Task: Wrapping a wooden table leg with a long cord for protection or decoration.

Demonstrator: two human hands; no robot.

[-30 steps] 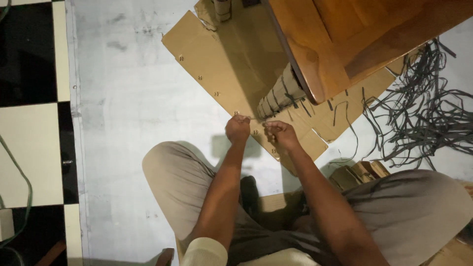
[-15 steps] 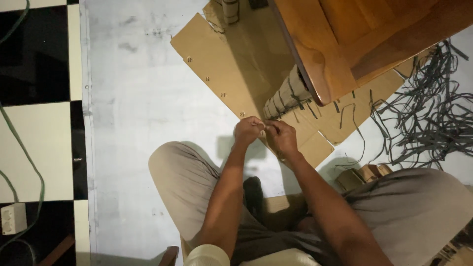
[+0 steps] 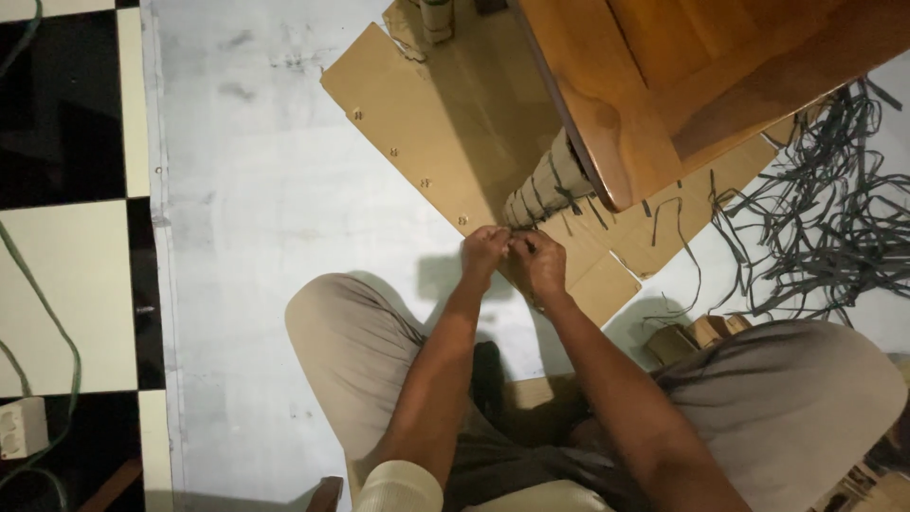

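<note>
Two hands pinching together at the near end of a strap-bound cardboard bundle.

The left hand (image 3: 484, 250) and right hand (image 3: 538, 263) are meeting fingertip to fingertip, each closing narrowly on what seems to be a thin dark strap, too small to tell. The bundle (image 3: 542, 189) is lying on flattened cardboard (image 3: 436, 123), partly under a wooden table (image 3: 682, 76); loose dark strips (image 3: 815, 209) are sprawling to the right.

Under your left hand (image 3: 483, 252) and right hand (image 3: 538, 265): flattened cardboard sheet (image 3: 445, 123), plain tan-brown. Just beyond your fingertips: stacked cardboard pieces (image 3: 540, 190), tan, crossed by dark grey bands. Further beyond your right hand: wooden furniture (image 3: 682, 76), glossy orange-brown. Off to its right: loose strips (image 3: 815, 209), dark grey. Your trousers (image 3: 351, 351): beige. Left of your left hand: floor sheet (image 3: 265, 209), pale grey-white; tiles (image 3: 66, 190), black and cream checks.
</note>
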